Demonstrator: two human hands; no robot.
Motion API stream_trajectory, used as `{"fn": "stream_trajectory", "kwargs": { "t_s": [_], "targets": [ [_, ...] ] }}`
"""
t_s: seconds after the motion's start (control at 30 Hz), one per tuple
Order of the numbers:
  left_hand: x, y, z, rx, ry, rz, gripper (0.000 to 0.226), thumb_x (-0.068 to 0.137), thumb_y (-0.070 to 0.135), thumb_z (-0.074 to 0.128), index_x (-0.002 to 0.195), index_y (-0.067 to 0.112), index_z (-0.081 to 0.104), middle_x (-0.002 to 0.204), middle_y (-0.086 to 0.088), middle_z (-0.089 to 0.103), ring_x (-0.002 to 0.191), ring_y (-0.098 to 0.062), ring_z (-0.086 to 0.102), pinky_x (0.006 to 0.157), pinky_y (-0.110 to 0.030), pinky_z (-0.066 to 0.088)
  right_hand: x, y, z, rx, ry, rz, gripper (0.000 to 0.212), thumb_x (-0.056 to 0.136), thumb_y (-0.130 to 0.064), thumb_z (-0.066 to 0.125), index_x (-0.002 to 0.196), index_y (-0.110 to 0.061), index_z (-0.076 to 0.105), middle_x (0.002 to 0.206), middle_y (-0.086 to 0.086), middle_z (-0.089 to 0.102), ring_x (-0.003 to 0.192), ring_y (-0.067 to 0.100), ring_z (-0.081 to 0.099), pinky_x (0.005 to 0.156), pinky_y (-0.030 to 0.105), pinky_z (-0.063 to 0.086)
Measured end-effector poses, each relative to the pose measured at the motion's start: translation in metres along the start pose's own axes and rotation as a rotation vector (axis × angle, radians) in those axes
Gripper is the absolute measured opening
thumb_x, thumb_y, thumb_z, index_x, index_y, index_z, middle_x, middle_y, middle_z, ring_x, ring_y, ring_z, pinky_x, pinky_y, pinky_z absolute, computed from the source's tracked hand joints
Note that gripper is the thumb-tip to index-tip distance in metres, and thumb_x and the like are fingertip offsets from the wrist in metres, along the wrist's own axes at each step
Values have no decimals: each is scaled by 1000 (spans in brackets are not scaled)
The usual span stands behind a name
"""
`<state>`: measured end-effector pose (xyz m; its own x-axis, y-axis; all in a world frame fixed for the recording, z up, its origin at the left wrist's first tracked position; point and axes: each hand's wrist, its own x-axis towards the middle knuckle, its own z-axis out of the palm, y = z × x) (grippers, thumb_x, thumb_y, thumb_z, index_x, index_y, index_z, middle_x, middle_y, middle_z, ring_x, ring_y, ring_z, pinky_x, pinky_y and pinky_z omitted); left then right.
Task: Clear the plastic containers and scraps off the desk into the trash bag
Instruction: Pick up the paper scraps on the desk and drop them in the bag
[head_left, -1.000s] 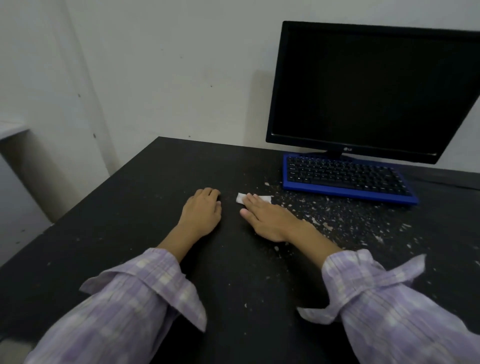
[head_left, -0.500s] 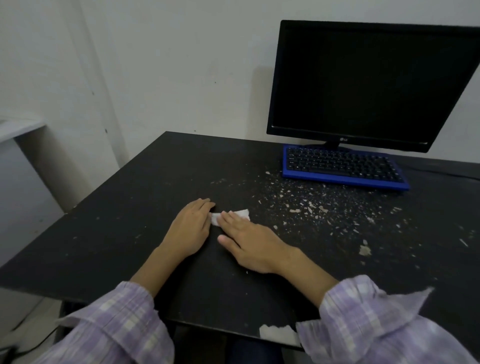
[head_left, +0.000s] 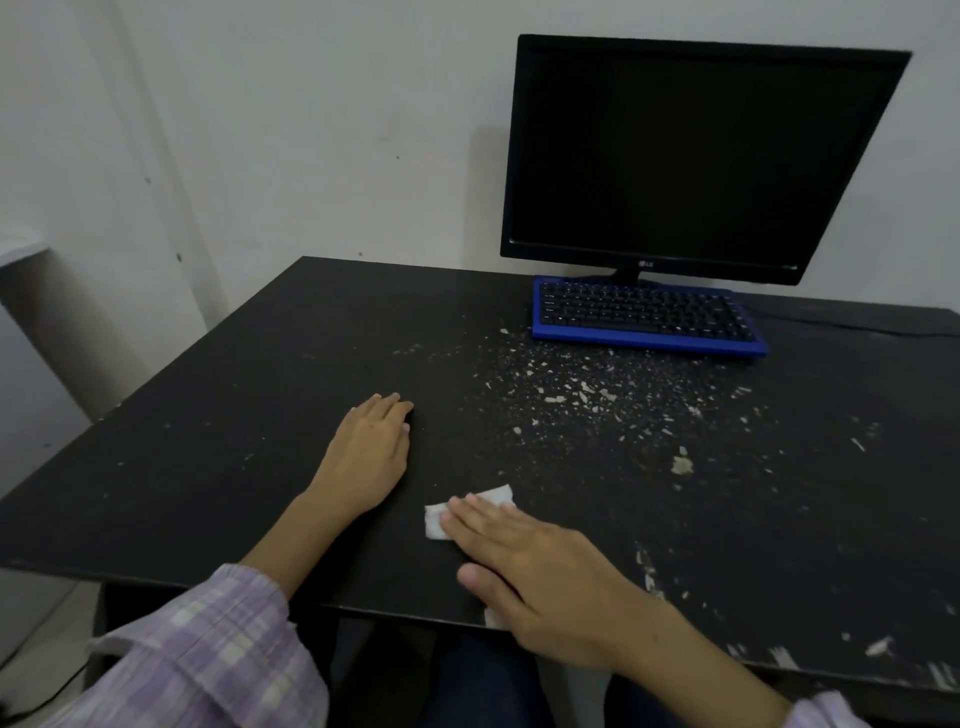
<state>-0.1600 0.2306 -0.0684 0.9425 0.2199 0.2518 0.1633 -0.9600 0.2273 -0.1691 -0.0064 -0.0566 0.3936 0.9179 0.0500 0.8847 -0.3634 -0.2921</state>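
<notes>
Risk first: I am judging that the white scrap (head_left: 470, 512) under the right hand (head_left: 540, 577) is sitting close to the near edge of the worktop (head_left: 218, 415), so a push toward the body could be sending it over the lip and onto the floor rather than into any trash bag, and no bag is showing in the head view. A second pale bit (head_left: 493, 618) is peeking out at that edge under the same hand; what it is I cannot tell. The loose crumbs (head_left: 571, 395) are lying scattered between the hands and the blue keyboard (head_left: 644, 317), and a flat sweep could be spreading them wider or driving them against the keyboard. The right hand is lying flat, fingers straight and together, fingertips pressing on the scrap, not pinching it. The left hand (head_left: 371, 452) is resting palm-down on bare worktop, fingers relaxed, holding nothing, apart from the scrap. The scrap is looking thin, crumpled, paper-like, roughly rectangular, with one corner sticking out beyond the fingertips. I am seeing no plastic containers on the worktop. The monitor (head_left: 691, 156) is standing dark behind the keyboard.
</notes>
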Motion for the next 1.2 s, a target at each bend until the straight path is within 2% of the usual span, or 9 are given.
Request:
{"fn": "stream_trajectory", "kwargs": {
  "t_s": [0.2,0.33,0.53,0.63,0.77,0.93,1.1,1.2],
  "targets": [
    [-3,31,6,-89,-9,103,40,99,21,38,138,12,43,147,-7,40,139,-20,31,116,-32,22,-6,-19,7,-13,10,76,63,98,-52,15,152,-19,14,160,-5,7,145,3,-4,117,22,-4],
    [1,57,11,-108,-30,177,41,98,24,38,138,13,43,146,-5,41,138,-18,31,115,-29,21,-34,-14,6,10,-8,67,70,93,-62,8,152,-24,12,158,-11,5,142,-6,-8,116,19,-8],
    [15,88,21,-122,-55,219,42,98,27,38,138,14,42,146,-4,40,137,-17,32,115,-33,24,-76,32,-15,-53,24,341,82,79,-71,-8,151,-33,5,156,-21,-2,138,-12,-12,114,15,-5],
    [27,105,27,-120,-57,237,42,98,27,38,137,13,42,144,-5,41,136,-18,34,114,-33,25,-73,50,-22,-37,40,434,79,83,-68,0,152,-29,8,157,-19,0,140,-8,-9,115,16,2],
    [43,121,33,-116,-54,258,41,98,25,39,136,11,43,141,-6,45,131,-18,38,111,-29,27,-43,68,-22,-52,64,438,68,95,-58,14,152,-21,10,159,-9,3,144,2,-3,115,23,5],
    [67,129,39,-97,-59,244,39,97,23,39,133,9,45,136,-7,48,127,-19,42,108,-30,32,-3,105,-37,-48,56,491,71,96,-58,15,151,-14,13,160,0,9,146,10,3,116,32,10],
    [87,130,42,-86,-86,217,41,97,25,39,135,9,43,138,-7,46,128,-20,41,108,-33,33,8,141,-50,-39,67,584,71,94,-63,14,150,-20,17,159,-3,13,146,12,10,113,42,23],
    [99,132,43,-90,-111,202,41,97,26,39,135,10,42,138,-7,46,129,-20,40,108,-35,34,-1,163,-57,-54,79,625,72,92,-64,13,150,-21,18,159,-3,14,146,13,11,111,44,26]
  ]
}}
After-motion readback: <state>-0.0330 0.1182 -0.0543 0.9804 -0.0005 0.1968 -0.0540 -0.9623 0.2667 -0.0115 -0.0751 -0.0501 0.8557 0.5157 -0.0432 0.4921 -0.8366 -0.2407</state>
